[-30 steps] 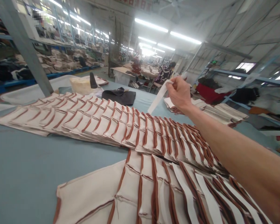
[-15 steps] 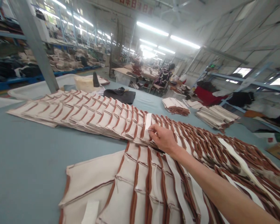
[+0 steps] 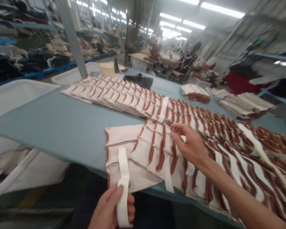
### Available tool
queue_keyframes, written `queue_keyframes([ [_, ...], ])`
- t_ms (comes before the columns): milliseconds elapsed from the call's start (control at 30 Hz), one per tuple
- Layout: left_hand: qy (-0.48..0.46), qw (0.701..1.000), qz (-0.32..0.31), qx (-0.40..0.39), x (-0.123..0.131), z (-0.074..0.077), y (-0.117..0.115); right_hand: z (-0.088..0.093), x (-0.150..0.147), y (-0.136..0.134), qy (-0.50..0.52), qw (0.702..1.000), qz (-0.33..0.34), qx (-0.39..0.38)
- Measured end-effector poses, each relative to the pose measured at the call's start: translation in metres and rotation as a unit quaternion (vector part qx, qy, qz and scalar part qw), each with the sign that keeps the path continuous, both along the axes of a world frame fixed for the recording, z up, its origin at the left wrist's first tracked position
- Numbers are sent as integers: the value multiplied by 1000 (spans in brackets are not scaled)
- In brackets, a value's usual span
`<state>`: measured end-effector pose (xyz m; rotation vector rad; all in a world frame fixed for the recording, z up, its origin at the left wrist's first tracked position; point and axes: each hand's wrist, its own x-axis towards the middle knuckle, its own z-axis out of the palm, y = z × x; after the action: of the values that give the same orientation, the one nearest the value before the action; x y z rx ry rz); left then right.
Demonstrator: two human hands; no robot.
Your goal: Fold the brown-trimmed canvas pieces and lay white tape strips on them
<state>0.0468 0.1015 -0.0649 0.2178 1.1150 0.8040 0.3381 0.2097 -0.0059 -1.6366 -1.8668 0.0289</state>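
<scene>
Fingers of the left hand (image 3: 109, 206) are curled round a flat white fabric strip (image 3: 122, 203), with more white strip running up from it over the nearest cream panel; whether that is one piece or two, I cannot tell. Thumb and forefinger of the right hand (image 3: 193, 149) sit close together at the upper edge of the front row of overlapping cream fabric panels with brown edges (image 3: 124, 135); whether they grip anything, I cannot make out. Beside that hand, one strip (image 3: 168, 175) hangs down over the panels, and another (image 3: 164, 109) lies across the long back row of matching panels (image 3: 133, 97). Two rows, then, spread over the blue-green desk (image 3: 62, 121), with two folded cream stacks, one (image 3: 195, 90) left of the other (image 3: 245, 103), beyond them. Farther back lie one dark folded cloth (image 3: 140, 81) and one black cone (image 3: 116, 66). Two white tubs (image 3: 19, 93) (image 3: 91, 68) flank the desk's left side, their contents hidden from me.
</scene>
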Motion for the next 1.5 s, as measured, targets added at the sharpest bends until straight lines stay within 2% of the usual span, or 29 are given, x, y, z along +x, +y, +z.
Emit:
queue_keyframes([
  [100, -42, 998, 32, -35, -4, 16, 1, -8, -39, -72, 2, 999, 45, -17],
  [200, -87, 993, 58, -61, -3, 31, 10, -29, -74, -129, -47, 995, 89, 26],
  [267, -113, 988, 68, -79, -2, 40, 13, -49, -91, -153, -76, 991, 92, 53],
  [367, -127, 984, 70, -103, 1, 48, 9, -76, -106, -172, -93, 991, 60, 80],
  [500, -130, 984, 66, -103, 6, 50, 4, -88, -118, -187, -54, 991, 27, 121],
  [633, -124, 985, 74, -92, 11, 48, 2, -84, -123, -200, -23, 988, 52, 144],
  [967, -109, 990, 58, -64, 15, 47, 1, -71, -121, -208, 13, 989, 103, 109],
  [1100, -106, 991, 54, -64, 16, 46, 1, -59, -129, -208, 171, 981, 90, 29],
  [1200, -95, 993, 52, -52, 15, 43, 1, -53, -133, -208, 301, 949, 59, -68],
  [1300, -86, 994, 46, -40, 13, 38, 2, -51, -135, -208, 394, 905, 27, -158],
  [1400, -69, 997, 40, -26, 11, 32, 1, -50, -135, -206, 447, 869, 2, -212],
  [1500, -28, 999, 30, 10, 8, 26, -1, -46, -134, -202, 446, 869, -4, -215],
])
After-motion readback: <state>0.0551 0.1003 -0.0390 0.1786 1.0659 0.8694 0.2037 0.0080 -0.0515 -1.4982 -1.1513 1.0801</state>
